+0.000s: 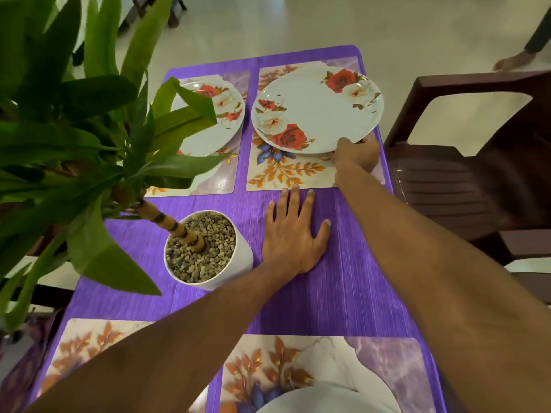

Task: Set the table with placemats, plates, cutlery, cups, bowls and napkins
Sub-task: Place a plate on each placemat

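On the purple bench (343, 293), the far-right placemat (286, 174) has the rose plate (316, 111) tilted over it, overhanging its right side. My right grip (354, 155) pinches the near rim, so I'd ease it left and lower it flat. The left grip (292, 239) lies splayed on the cloth, bracing.

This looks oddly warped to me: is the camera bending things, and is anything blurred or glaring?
Head view: the wide lens bows the edges of the purple table and stretches the forearms; the plant leaves nearest the camera are soft; a glare spot sits on the far left placemat; the plate in the right hand looks sharp.
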Demonstrator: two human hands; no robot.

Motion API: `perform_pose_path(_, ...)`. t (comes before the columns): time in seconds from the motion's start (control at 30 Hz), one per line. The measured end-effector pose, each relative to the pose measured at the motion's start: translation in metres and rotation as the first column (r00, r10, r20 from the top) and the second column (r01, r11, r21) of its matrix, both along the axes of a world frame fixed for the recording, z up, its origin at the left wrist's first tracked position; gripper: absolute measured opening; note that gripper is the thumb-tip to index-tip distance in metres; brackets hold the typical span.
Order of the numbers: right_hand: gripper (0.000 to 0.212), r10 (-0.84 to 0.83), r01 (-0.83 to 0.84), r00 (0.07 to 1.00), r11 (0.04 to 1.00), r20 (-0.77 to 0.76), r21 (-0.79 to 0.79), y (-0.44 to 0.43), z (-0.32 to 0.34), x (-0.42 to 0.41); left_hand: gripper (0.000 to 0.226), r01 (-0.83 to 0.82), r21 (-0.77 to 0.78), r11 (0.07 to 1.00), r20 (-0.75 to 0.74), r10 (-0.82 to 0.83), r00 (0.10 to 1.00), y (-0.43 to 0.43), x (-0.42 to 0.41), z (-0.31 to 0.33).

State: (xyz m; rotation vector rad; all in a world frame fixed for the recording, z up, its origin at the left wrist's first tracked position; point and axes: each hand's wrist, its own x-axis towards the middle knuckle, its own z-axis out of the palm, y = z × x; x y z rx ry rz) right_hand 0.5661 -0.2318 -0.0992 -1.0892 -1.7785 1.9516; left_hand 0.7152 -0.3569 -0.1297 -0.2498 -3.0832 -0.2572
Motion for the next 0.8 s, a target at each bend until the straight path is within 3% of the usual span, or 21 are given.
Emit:
perform_pose_path(0.3, 0.044, 0.061, -0.074, 0.992, 0.99, 0.113, 0.118, -0.002, -0.004, -0.002, 0.07, 0.001, -0.012, 1.0, 0.007, -0.001, 1.0, 0.0, 0.0, 0.0)
perform_pose_path(0.5, 0.052, 0.091, -0.104, 0.992, 0.979, 0.083, 0.173, -0.003, -0.004, 0.006, 0.07, 0.001, -0.009, 1.0, 0.011, -0.001, 1.0, 0.0, 0.0, -0.001)
perform_pose_path(0.6, 0.045, 0.134, -0.134, 0.991, 0.968, 0.011, 0.211, -0.005, -0.008, 0.023, 0.069, 0.004, -0.015, 1.0, -0.002, -0.004, 1.0, 0.0, 0.0, -0.002)
perform_pose_path(0.67, 0.038, 0.234, -0.213, 0.972, 0.903, -0.011, 0.374, -0.004, -0.012, 0.044, 0.069, 0.001, -0.023, 1.0, -0.001, -0.001, 1.0, 0.0, -0.001, -0.003)
perform_pose_path(0.8, 0.026, 0.481, -0.349, 0.874, 0.535, 0.062, 0.77, 0.011, -0.022, 0.102, 0.071, -0.002, -0.042, 0.999, -0.014, 0.001, 1.0, 0.0, 0.0, -0.002)
